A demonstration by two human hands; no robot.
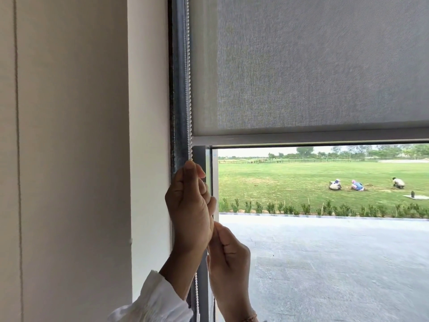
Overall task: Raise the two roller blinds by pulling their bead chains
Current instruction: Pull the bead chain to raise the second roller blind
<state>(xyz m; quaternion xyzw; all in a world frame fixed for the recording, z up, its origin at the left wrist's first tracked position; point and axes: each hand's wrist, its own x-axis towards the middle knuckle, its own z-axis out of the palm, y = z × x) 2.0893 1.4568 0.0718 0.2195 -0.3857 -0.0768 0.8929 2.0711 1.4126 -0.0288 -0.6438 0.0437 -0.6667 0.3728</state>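
Observation:
A grey roller blind (313, 66) covers the upper half of the window, and its bottom bar (301, 138) hangs level at mid-height. A white bead chain (188, 77) runs down the blind's left edge beside the dark frame. My left hand (189, 205) is closed on the chain just below the bar. Directly under it, my right hand (228, 259) is closed on the chain lower down. More chain (196, 296) hangs beneath the hands. Only one blind is in view.
A cream wall (69, 159) fills the left side up to the window frame (177, 89). Through the glass lie a paved terrace (336, 263), a low hedge row and a lawn with three people crouched far off.

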